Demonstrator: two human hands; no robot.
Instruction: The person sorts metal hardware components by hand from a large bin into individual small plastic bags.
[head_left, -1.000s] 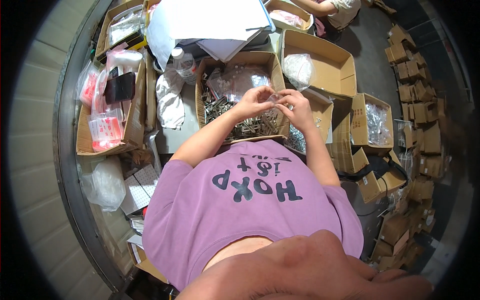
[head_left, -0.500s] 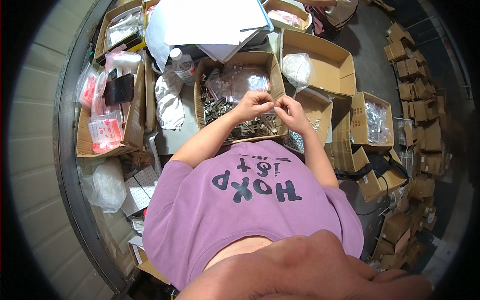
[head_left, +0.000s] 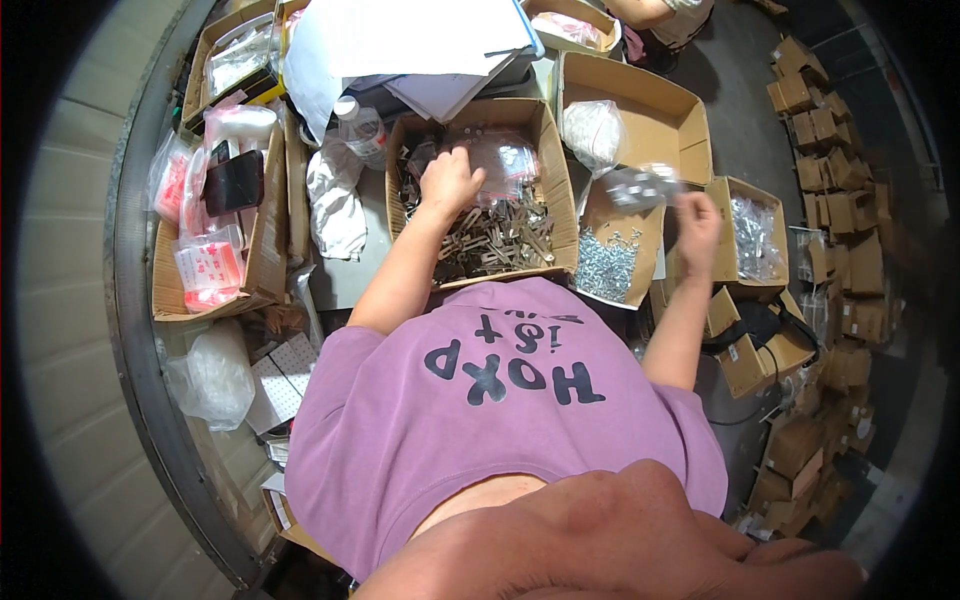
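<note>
My right hand point(head_left: 697, 222) is raised at the right of the work area, its fingers closed on the end of a small clear plastic bag point(head_left: 645, 188). The bag is smeared by motion and seems to hold small greyish parts. My left hand point(head_left: 453, 183) reaches into the middle cardboard box point(head_left: 566, 215), over clear plastic bags point(head_left: 508, 162). Its thumb stands apart from the fingers, and nothing shows in its grasp. Nearer to me in the same box lies a heap of flat metal pieces point(head_left: 500, 238).
A shallow carton of small screws point(head_left: 606, 262) stands right of the middle box. Behind it is a carton point(head_left: 650, 105) with a tied white bag point(head_left: 594, 135). More bagged parts point(head_left: 752, 240) lie farther right. A bottle point(head_left: 362, 130), a cloth point(head_left: 338, 205) and a phone point(head_left: 234, 182) are on the left.
My hands were together over the middle box and have parted. The right has swung right with the small plastic bag; the left has moved left and farther into the box.
</note>
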